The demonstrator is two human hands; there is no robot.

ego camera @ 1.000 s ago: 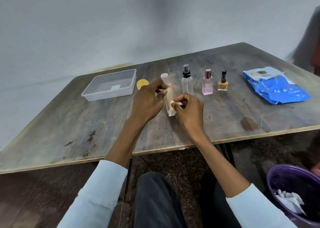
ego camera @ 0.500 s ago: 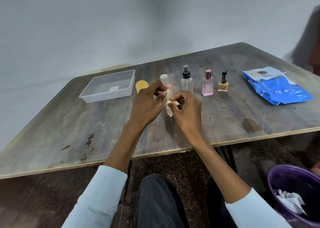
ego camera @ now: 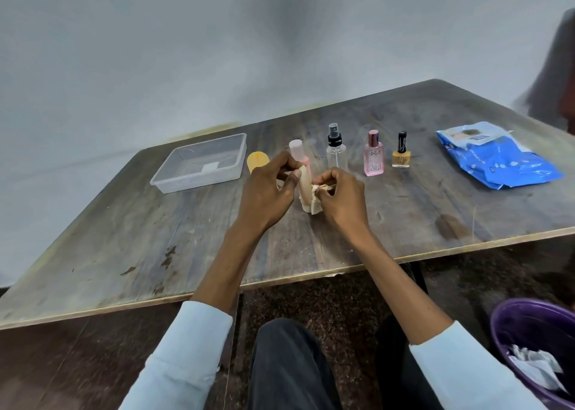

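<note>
Worn grey wooden tabletop [ego camera: 155,238]: above its middle, the slim cream-and-pink plastic tube with white cap [ego camera: 305,185] stands near upright, cap leaning left. The left hand [ego camera: 264,195] grips its upper body. The right hand [ego camera: 342,195] pinches a crumpled white wipe [ego camera: 315,205] against its lower right side.

- A short word in dark capitals was printed on the front of the pink perfume bottle [ego camera: 373,157]. It could be read only uncertainly, as something like "DGA".
- Small white print was seen on the blue packet [ego camera: 504,163], but it was too blurred to be read.
- Marks on the yellow nail polish bottle [ego camera: 401,156] were not legible.
- No lettering could be made out on the tube [ego camera: 304,179], which was gripped by the left hand [ego camera: 267,191] and partly covered by the tissue [ego camera: 315,205] pinched in the right hand [ego camera: 340,195].
</note>
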